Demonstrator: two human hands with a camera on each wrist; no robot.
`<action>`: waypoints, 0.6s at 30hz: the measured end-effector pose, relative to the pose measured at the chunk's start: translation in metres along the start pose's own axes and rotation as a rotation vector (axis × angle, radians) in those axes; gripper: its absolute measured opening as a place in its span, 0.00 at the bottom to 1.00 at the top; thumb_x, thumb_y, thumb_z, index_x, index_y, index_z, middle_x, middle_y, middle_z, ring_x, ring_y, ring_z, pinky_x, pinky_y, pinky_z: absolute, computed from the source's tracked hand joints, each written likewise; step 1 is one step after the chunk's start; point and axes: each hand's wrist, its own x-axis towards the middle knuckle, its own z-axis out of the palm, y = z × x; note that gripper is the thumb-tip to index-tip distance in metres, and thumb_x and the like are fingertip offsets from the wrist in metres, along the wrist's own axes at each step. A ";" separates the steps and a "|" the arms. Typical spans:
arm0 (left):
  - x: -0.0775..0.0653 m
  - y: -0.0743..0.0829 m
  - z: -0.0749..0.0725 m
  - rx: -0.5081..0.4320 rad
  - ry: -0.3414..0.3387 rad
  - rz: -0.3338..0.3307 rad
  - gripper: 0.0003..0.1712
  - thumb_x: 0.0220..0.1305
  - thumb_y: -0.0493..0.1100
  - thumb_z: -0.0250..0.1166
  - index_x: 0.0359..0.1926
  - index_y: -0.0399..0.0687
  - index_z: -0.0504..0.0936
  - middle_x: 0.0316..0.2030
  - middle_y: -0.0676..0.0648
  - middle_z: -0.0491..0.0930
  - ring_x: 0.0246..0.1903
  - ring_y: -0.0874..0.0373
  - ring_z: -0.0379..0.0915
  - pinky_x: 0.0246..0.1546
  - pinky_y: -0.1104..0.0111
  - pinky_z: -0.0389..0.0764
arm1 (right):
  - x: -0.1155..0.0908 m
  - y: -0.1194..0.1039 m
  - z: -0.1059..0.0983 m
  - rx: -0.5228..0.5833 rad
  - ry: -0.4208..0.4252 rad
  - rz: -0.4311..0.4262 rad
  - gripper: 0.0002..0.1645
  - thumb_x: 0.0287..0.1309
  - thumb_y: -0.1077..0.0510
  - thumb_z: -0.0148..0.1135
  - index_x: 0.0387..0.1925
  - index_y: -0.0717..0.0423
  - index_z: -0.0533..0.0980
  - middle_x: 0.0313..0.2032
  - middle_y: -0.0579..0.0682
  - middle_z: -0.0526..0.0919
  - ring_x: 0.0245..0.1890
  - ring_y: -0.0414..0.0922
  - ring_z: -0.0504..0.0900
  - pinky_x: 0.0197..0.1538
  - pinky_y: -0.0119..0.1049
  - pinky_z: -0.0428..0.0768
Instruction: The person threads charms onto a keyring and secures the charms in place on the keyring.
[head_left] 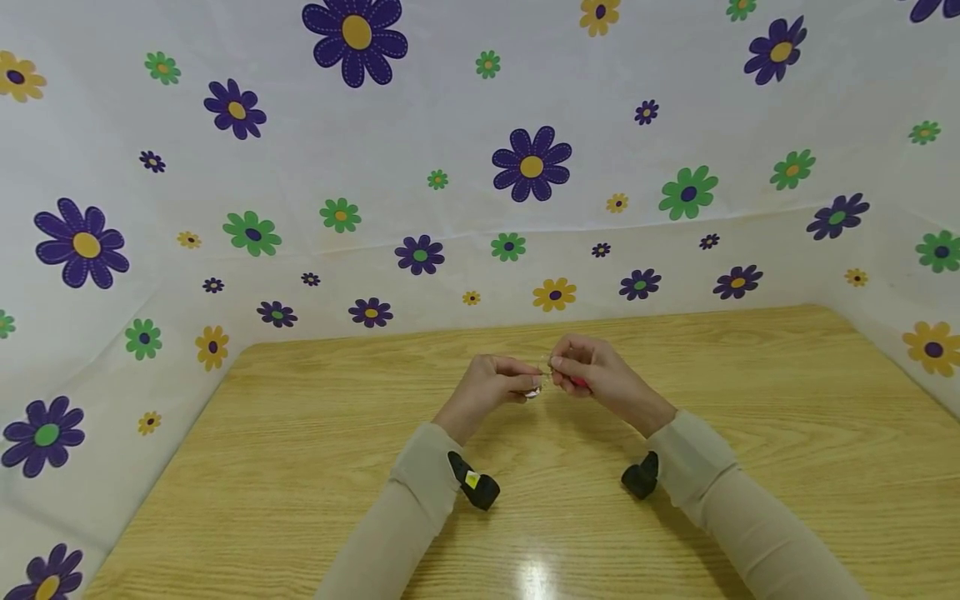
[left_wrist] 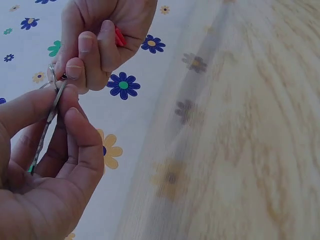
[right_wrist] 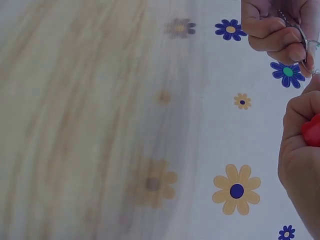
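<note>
Above the wooden table, both hands meet fingertip to fingertip. My left hand [head_left: 487, 387] pinches a thin silvery metal ring [left_wrist: 47, 120] between thumb and fingers. A short beaded chain [right_wrist: 283, 18] runs over the left fingers in the right wrist view, and a small green bit [left_wrist: 31, 169] shows low in the palm. The right hand [head_left: 592, 375] pinches the far end of the ring with thumb and forefinger. A smooth red object [right_wrist: 312, 131] is tucked under its curled fingers, mostly hidden, so I cannot tell its kind.
The wooden table [head_left: 300, 467] spreads beneath both forearms. A white cloth with purple, green and yellow flowers [head_left: 442, 125] hangs along the back and both sides. Each wrist wears a small black camera [head_left: 480, 492].
</note>
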 end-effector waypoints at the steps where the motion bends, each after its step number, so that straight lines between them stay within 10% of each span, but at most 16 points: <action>1: 0.000 0.000 0.000 -0.012 -0.003 -0.008 0.14 0.68 0.35 0.67 0.49 0.27 0.85 0.42 0.43 0.86 0.36 0.61 0.81 0.42 0.68 0.84 | 0.000 0.000 0.000 0.010 -0.003 -0.002 0.08 0.76 0.67 0.49 0.40 0.71 0.71 0.27 0.49 0.78 0.21 0.37 0.69 0.24 0.30 0.60; 9: 0.001 -0.002 -0.001 -0.057 -0.032 -0.007 0.11 0.68 0.34 0.67 0.46 0.28 0.86 0.39 0.44 0.86 0.34 0.60 0.81 0.40 0.68 0.84 | 0.003 0.001 0.004 0.053 -0.095 -0.076 0.11 0.75 0.68 0.49 0.36 0.59 0.76 0.25 0.48 0.79 0.19 0.36 0.69 0.22 0.26 0.61; 18: -0.003 0.002 -0.011 0.030 0.006 0.020 0.14 0.71 0.37 0.66 0.52 0.30 0.85 0.42 0.39 0.86 0.35 0.61 0.80 0.44 0.68 0.83 | 0.001 -0.005 -0.001 -0.049 -0.058 0.045 0.10 0.76 0.67 0.50 0.37 0.72 0.71 0.26 0.49 0.78 0.20 0.37 0.69 0.23 0.27 0.62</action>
